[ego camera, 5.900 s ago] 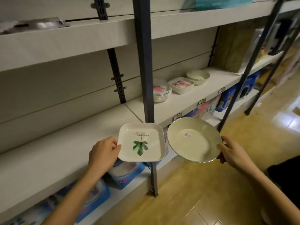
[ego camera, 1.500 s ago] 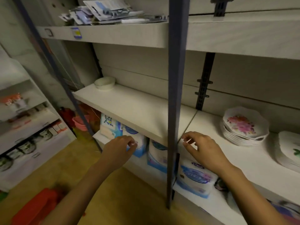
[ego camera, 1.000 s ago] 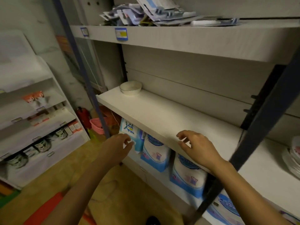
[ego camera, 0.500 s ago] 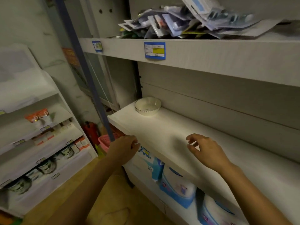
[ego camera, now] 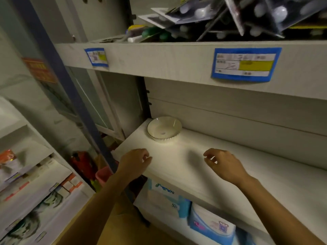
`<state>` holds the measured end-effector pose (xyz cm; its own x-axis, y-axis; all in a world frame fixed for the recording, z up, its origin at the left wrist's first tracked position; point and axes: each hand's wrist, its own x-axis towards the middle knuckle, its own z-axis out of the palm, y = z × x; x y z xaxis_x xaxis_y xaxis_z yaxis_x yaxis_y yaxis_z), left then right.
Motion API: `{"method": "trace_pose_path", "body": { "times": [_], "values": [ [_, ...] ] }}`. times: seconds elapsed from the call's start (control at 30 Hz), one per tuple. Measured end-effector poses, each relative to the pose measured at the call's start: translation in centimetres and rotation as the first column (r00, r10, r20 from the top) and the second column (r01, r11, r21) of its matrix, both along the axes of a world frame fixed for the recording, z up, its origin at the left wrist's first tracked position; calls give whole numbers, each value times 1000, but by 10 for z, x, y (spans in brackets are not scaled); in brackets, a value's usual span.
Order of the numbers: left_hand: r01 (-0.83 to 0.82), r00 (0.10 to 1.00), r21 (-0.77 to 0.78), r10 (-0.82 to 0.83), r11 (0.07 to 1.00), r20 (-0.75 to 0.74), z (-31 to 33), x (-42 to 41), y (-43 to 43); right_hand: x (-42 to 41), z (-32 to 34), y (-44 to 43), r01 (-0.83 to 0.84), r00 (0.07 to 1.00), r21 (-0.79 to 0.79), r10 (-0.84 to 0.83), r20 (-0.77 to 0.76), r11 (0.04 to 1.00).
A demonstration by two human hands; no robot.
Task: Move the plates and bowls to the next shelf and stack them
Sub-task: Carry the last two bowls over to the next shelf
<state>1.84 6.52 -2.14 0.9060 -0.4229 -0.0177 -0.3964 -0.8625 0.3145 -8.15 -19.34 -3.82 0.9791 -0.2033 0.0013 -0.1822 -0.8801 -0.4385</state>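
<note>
A cream bowl with a thin dark rim stands alone at the far left end of the white shelf, against the back wall. My left hand hovers over the shelf's front edge, below and left of the bowl, fingers loosely curled around nothing. My right hand hangs over the shelf to the bowl's lower right, fingers apart and empty. Neither hand touches the bowl. No plates are in view.
The shelf above carries blister packs and blue price labels. Blue and white packs fill the shelf below. A blue upright post stands at the left, with another rack of goods beyond it.
My view has swung left along the shelving and closer to the bowl; the stacked plates at the right have left the frame. Both hands, empty now, have moved nearer the bowl.
</note>
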Motion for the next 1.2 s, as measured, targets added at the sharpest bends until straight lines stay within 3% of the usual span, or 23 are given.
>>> {"method": "trace_pose_path", "body": {
  "times": [0.23, 0.57, 0.8, 1.07, 1.2],
  "values": [
    [78, 997, 14, -78, 997, -25, -9, 76, 32, 105, -13, 44, 305, 947, 133, -286, -147, 943],
    [150, 986, -42, -153, 988, -65, -36, 113, 67, 197, -25, 80, 485, 819, 87, -417, -395, 870],
    [168, 985, -31, -169, 985, -45, -43, 129, 70, 216, -30, 79, 549, 764, -25, -514, -390, 835],
    [176, 982, -47, -179, 983, -64, -44, 149, 52, 209, -11, 70, 515, 836, 121, -466, -288, 849],
    [103, 974, -68, -115, 992, -197, -53, 160, 36, 176, 4, 55, 509, 853, 110, -484, -193, 854]
  ]
}}
